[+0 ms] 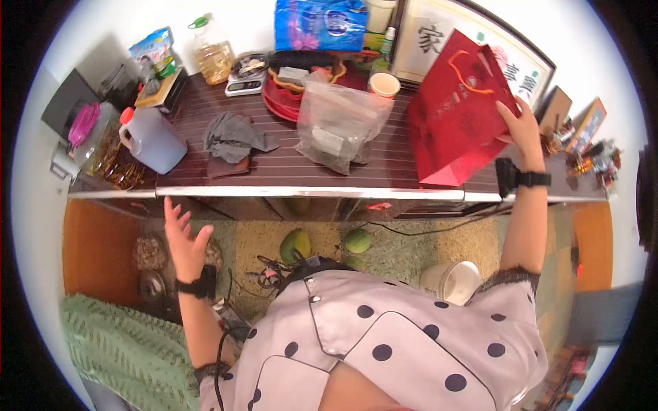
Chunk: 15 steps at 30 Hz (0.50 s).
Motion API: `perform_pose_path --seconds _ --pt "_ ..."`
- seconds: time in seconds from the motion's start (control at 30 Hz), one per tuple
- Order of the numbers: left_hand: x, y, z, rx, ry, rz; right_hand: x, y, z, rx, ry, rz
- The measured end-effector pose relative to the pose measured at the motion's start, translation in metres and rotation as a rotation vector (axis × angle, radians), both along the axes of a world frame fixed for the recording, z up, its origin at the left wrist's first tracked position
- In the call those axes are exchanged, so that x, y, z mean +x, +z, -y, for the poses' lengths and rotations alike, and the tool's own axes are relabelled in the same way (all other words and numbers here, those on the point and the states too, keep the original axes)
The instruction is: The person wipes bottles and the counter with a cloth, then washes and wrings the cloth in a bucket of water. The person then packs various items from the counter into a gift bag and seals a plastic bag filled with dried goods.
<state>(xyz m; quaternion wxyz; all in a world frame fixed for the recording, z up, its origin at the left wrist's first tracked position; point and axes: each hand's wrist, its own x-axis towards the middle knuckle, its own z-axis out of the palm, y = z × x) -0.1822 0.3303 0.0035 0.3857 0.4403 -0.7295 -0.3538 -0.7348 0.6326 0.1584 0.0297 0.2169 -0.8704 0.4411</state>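
A red paper gift bag (445, 116) with an orange cord handle stands, somewhat tilted, at the right part of the dark striped cabinet top. My right hand (522, 129) is closed on its right side edge, thumb toward me; some fingers are hidden behind the paper. Just below the cabinet's front edge, toward the left, my left hand (185, 236) hovers with fingers spread and nothing in it. Nearest to that hand on the top are a crumpled grey cloth (233, 135) and a white jug with a red cap (159, 147). Left of the gift bag sits a clear zip bag (336, 123).
Behind are a blue package (319, 26), a paper cup (384, 85), an oil bottle (212, 60), a small scale (245, 85) and a framed calligraphy (428, 40). A big jar (113, 151) stands left. Below are a white bucket (452, 282), green melons (296, 244) and a cable.
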Motion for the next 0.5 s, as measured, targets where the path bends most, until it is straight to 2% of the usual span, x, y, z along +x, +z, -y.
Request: perform_pose_path --seconds 0.1,0.23,0.3,0.33,0.4,0.5 --pt "-0.034 0.002 0.006 0.014 0.000 0.013 0.005 -0.001 -0.006 -0.024 0.039 -0.040" --pt "-0.055 -0.010 0.026 0.011 -0.020 0.038 0.020 -0.003 -0.011 0.073 -0.055 -0.195" --pt "-0.057 -0.013 0.036 0.031 -0.027 0.053 0.015 -0.009 -0.016 0.285 -0.120 -0.530" --pt "-0.056 -0.015 0.043 0.048 -0.034 0.063 0.021 -0.011 -0.015 0.285 -0.128 -0.526" --pt "-0.049 -0.023 0.063 0.044 -0.057 0.101 0.039 -0.013 -0.011 0.444 -0.249 -0.737" --pt "-0.033 -0.031 0.095 0.091 -0.080 0.064 0.061 -0.021 0.002 0.467 -0.342 -0.845"
